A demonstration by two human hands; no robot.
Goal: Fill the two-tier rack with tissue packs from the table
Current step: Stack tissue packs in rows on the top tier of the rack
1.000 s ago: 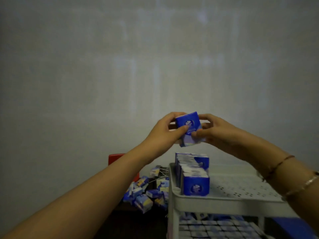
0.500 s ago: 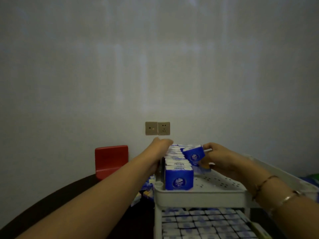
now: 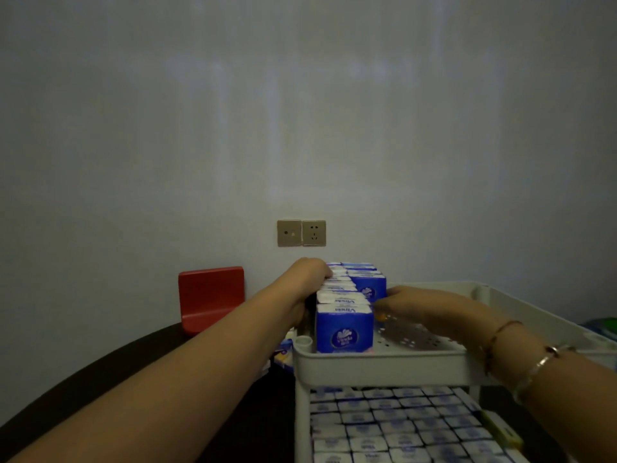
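Grip first: my left hand [image 3: 309, 274], just left of centre, lies curled over the top of the far end of the row of blue-and-white tissue packs [image 3: 344, 315] on the upper tier, steadying it rather than lifting anything. Further left in the frame, a red plastic stand [image 3: 210, 295] sits at the back of the dark round worktop [image 3: 100, 372], and a few loose packs [image 3: 283, 355] peek out beside the rack's corner, mostly hidden by my arm. At centre, the white perforated plastic two-tier rack [image 3: 384, 365] carries that single row along its left edge, with one blue pack [image 3: 369, 289] starting a second row beside it. My right hand [image 3: 420, 304], right of centre, has its fingertips against that pack's side; whether they pinch it or merely push it I cannot tell, since the pack hides them.

As I judge it, the lower tier, at the bottom of the frame, is packed tight with packs lying flat and looks finished. The upper tier is barely a third filled: bare perforated floor stretches to the right, so several more rows remain.
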